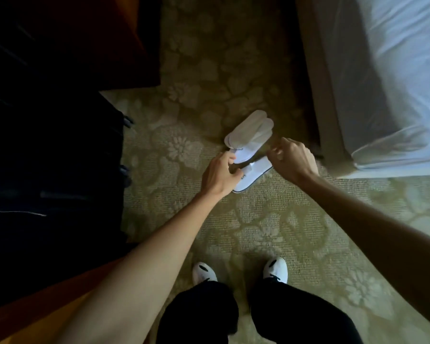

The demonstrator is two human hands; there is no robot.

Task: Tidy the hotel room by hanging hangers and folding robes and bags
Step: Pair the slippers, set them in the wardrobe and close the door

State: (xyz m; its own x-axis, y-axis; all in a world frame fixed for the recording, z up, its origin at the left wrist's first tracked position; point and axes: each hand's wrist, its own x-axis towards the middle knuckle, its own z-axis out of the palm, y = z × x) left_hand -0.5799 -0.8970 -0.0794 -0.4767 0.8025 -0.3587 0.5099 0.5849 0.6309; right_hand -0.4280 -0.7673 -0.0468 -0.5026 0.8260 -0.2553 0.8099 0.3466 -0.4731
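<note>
The person stood over the patterned carpet [271, 219], both arms reaching down and forward to a cluster of white hotel slippers [250, 131] that sat between the two hands, near the corner of the bed [395, 83]. The left hand [219, 175] had its fingers [230, 157] curled round the near end of the upper slippers, which fanned away from it toward the upper right, their long axis running diagonally from the left hand toward the bed. A lower slipper [252, 176] with a dark edge lay under and just beside them, its toe pointing back toward the person's left wrist and its far end touching or nearly touching the right hand [292, 160]. The right hand's fingers were curled in a loose pinch at the slippers' right edge; whether they actually held a slipper or only hovered against it could not be told from this view. The left hand looked the better placed to lift the stack, since it already gripped it, while the right would need to reach leftward and slightly down to take the lower slipper. No hangers, robes or bags were visible.
</note>
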